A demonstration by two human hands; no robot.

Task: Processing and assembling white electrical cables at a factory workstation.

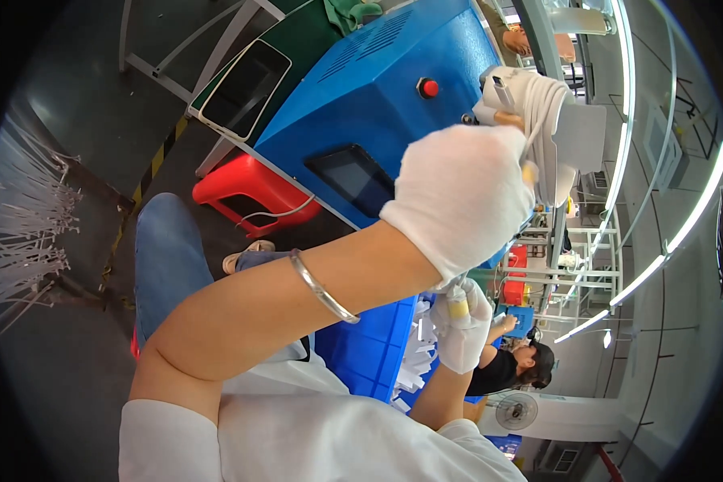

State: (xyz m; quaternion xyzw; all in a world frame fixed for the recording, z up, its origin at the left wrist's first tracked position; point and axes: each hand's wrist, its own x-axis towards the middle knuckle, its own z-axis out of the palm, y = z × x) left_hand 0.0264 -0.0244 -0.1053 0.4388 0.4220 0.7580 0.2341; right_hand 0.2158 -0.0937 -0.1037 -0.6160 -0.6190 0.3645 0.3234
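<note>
My left hand (466, 189), in a white glove with bare or covered fingertips showing, is closed around a coiled white cable (545, 108). A metal-tipped plug (502, 90) sticks out from the coil, beside a flat pale piece (584, 136). The coil is at the end of a blue machine (377, 88) with a red button (428, 87) and a dark screen (352, 178). Below my left wrist, my gloved right hand (463, 329) has its fingers curled, one with a yellow covering. What it holds, if anything, is partly hidden by the left wrist.
A blue bin (365, 353) holding white pieces (415, 353) is near my lap. A phone-like device (247, 88) lies beside the machine, above a red stool (253, 191). Many white strands (32, 217) hang at the left. A co-worker (522, 365) sits beyond my right hand.
</note>
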